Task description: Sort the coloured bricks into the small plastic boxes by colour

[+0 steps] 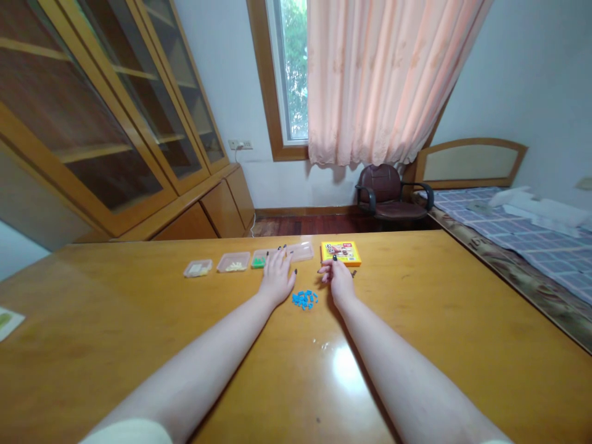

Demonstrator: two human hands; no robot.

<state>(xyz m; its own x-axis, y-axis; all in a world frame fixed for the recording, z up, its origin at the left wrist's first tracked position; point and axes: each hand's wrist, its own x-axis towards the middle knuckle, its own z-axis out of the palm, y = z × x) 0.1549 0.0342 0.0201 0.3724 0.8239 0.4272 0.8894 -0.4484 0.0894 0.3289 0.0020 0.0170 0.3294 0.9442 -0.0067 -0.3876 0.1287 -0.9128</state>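
Note:
My left hand (277, 279) rests flat on the wooden table, fingers spread and holding nothing. Its fingertips reach a clear tray of green pieces (259, 259). My right hand (337, 279) lies with its fingers bunched together, just in front of a yellow printed box (341, 251). Between the hands lies a small heap of blue plastic pieces (304, 300). Farther left stand two clear trays with pale pieces (197, 268) (234, 262). Another clear tray (300, 251) sits behind my fingertips. A few small dark pieces (354, 273) lie beside my right hand.
The large honey-coloured table (115, 290) spans the view, with a printed card (7, 322) at its left edge. Beyond it stand a glass-fronted wooden cabinet (106, 111), a dark leather chair (391, 194), and a bed (518, 240) along the right.

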